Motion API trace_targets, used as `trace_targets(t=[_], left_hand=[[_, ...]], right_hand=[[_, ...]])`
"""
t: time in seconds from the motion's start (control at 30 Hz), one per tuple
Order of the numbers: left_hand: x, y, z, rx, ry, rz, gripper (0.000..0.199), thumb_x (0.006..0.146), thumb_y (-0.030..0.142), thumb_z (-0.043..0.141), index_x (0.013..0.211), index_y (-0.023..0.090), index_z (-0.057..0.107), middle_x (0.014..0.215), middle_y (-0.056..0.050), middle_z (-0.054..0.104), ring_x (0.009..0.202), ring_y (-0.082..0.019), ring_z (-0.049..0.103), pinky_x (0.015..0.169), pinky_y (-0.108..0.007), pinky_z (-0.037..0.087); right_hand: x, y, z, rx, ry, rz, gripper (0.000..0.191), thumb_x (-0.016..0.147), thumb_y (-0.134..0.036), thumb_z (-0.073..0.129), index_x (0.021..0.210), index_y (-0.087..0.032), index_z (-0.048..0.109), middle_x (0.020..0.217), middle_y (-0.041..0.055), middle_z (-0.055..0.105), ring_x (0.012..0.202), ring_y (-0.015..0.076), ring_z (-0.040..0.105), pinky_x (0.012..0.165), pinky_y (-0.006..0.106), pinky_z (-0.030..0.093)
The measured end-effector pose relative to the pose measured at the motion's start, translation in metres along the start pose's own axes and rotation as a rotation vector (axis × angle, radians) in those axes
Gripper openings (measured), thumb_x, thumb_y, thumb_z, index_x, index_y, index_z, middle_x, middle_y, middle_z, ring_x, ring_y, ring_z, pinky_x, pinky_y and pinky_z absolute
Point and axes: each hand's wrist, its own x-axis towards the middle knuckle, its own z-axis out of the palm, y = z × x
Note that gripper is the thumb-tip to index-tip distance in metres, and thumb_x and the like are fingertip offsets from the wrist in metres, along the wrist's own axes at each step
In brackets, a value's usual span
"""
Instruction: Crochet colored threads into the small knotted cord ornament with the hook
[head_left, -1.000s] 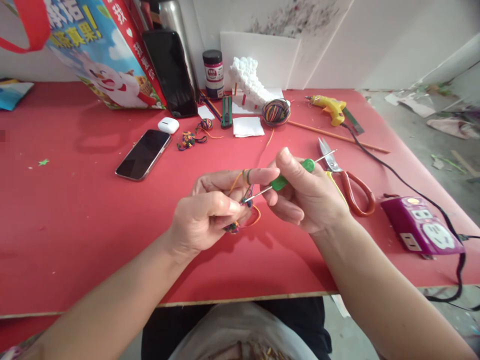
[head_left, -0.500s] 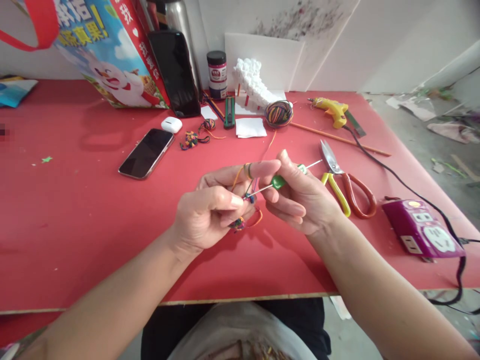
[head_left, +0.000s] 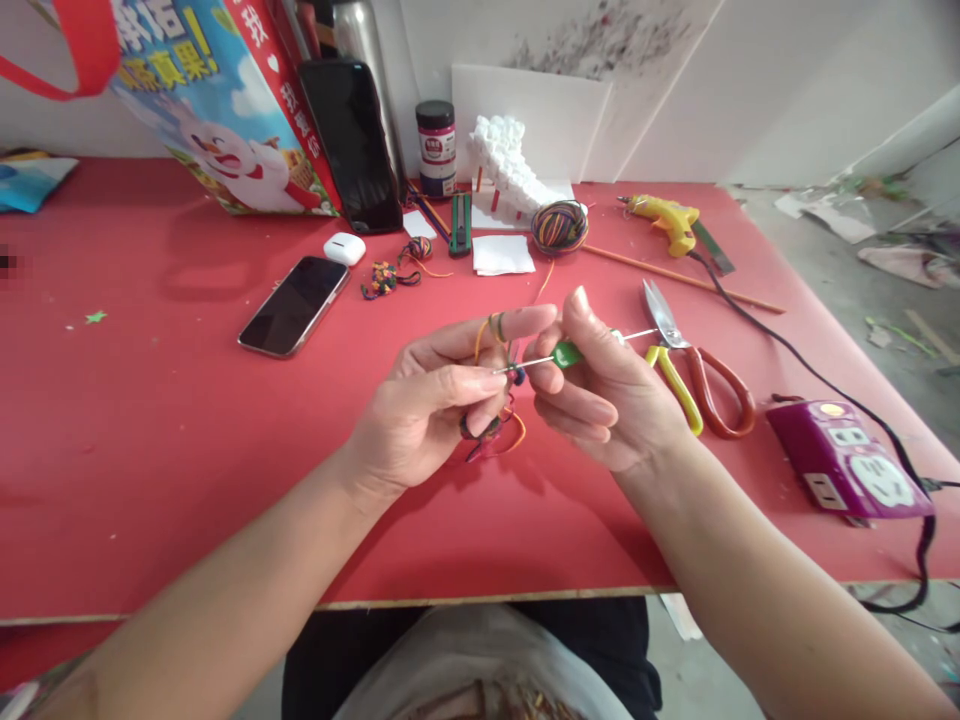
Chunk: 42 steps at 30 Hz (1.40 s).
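Note:
My right hand (head_left: 600, 385) grips a green-handled crochet hook (head_left: 568, 354) whose thin metal shaft points left. Pinched between the thumb and fingers of my left hand (head_left: 442, 390) is a small multicoloured crochet piece (head_left: 484, 425), largely hidden by the fingers. The hook's tip meets the work beside my left thumb. Yarn wraps around my raised left index finger, and an orange strand (head_left: 546, 283) leads back toward the multicoloured yarn ball (head_left: 559, 228). A loose orange loop hangs beneath the piece.
Scissors (head_left: 675, 360) lie just right of my right hand, with a purple power socket (head_left: 847, 460) beyond. Farther back are a yellow glue gun (head_left: 664, 220), a green cutter (head_left: 460, 225), a finished-looking crochet scrap (head_left: 384, 279), a phone (head_left: 294, 305) and an earphone case (head_left: 345, 248).
The hook has swung to a flatter angle, and its tip has risen slightly to the right. My left thumb has moved up and right with the crochet piece, which has turned.

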Motion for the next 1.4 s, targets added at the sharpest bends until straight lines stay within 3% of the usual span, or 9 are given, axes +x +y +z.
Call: trace_targets(t=[0.17, 0.33, 0.57, 0.73, 1.03, 1.2, 1.4], left_hand=[[0.003, -0.001, 0.002, -0.050, 0.026, 0.055, 0.024, 0.078, 0.023, 0.086, 0.102, 0.025, 0.091, 0.066, 0.002, 0.057, 0.059, -0.010, 0.050, 0.058, -0.023, 0.043], [0.002, -0.005, -0.001, 0.001, 0.080, 0.120, 0.032, 0.074, 0.022, 0.094, 0.104, 0.032, 0.092, 0.091, -0.001, 0.072, 0.067, -0.011, 0.056, 0.064, -0.027, 0.051], [0.001, -0.005, -0.003, 0.180, 0.167, 0.255, 0.026, 0.083, 0.020, 0.090, 0.105, 0.033, 0.092, 0.092, -0.002, 0.066, 0.072, -0.009, 0.053, 0.064, -0.023, 0.050], [0.000, -0.005, -0.003, 0.161, 0.219, 0.205, 0.023, 0.082, 0.020, 0.092, 0.101, 0.031, 0.092, 0.073, 0.001, 0.056, 0.065, -0.008, 0.050, 0.059, -0.020, 0.047], [0.001, -0.002, 0.009, 0.002, 0.271, 0.105, 0.025, 0.068, 0.018, 0.098, 0.091, 0.026, 0.091, 0.081, 0.000, 0.073, 0.065, -0.010, 0.062, 0.061, -0.024, 0.055], [0.000, -0.005, 0.007, 0.046, 0.250, 0.145, 0.024, 0.075, 0.020, 0.095, 0.097, 0.028, 0.091, 0.074, 0.001, 0.066, 0.065, -0.010, 0.057, 0.057, -0.023, 0.049], [0.002, -0.006, 0.001, 0.151, 0.231, 0.254, 0.017, 0.079, 0.020, 0.092, 0.094, 0.029, 0.092, 0.101, -0.003, 0.074, 0.072, -0.009, 0.056, 0.059, -0.023, 0.048]], right_hand=[[-0.001, -0.004, 0.004, 0.002, 0.086, -0.019, 0.041, 0.092, -0.054, 0.085, 0.078, -0.018, 0.073, 0.062, -0.0060, 0.070, 0.031, 0.0008, 0.030, 0.029, 0.016, 0.032], [0.000, -0.004, 0.008, 0.020, 0.146, -0.003, 0.047, 0.096, -0.059, 0.080, 0.073, -0.019, 0.069, 0.060, -0.0059, 0.069, 0.031, 0.0009, 0.028, 0.030, 0.016, 0.029], [0.002, -0.003, 0.008, 0.031, 0.225, -0.005, 0.053, 0.094, -0.068, 0.077, 0.074, -0.019, 0.069, 0.059, -0.0052, 0.067, 0.032, 0.0018, 0.029, 0.030, 0.018, 0.030], [0.001, -0.002, 0.008, 0.025, 0.224, -0.026, 0.051, 0.093, -0.066, 0.079, 0.076, -0.019, 0.070, 0.060, -0.0047, 0.068, 0.033, 0.0019, 0.031, 0.031, 0.017, 0.031], [0.004, 0.001, 0.007, 0.143, 0.179, 0.012, 0.048, 0.099, -0.059, 0.076, 0.074, -0.018, 0.071, 0.058, -0.0058, 0.066, 0.033, -0.0001, 0.025, 0.031, 0.013, 0.028], [0.006, 0.001, 0.004, 0.159, 0.178, 0.022, 0.049, 0.100, -0.060, 0.075, 0.075, -0.018, 0.071, 0.059, -0.0056, 0.066, 0.034, 0.0003, 0.026, 0.031, 0.014, 0.030], [0.005, 0.001, 0.004, 0.151, 0.192, 0.026, 0.050, 0.100, -0.062, 0.074, 0.077, -0.018, 0.071, 0.061, -0.0053, 0.067, 0.035, 0.0006, 0.028, 0.033, 0.014, 0.032]])
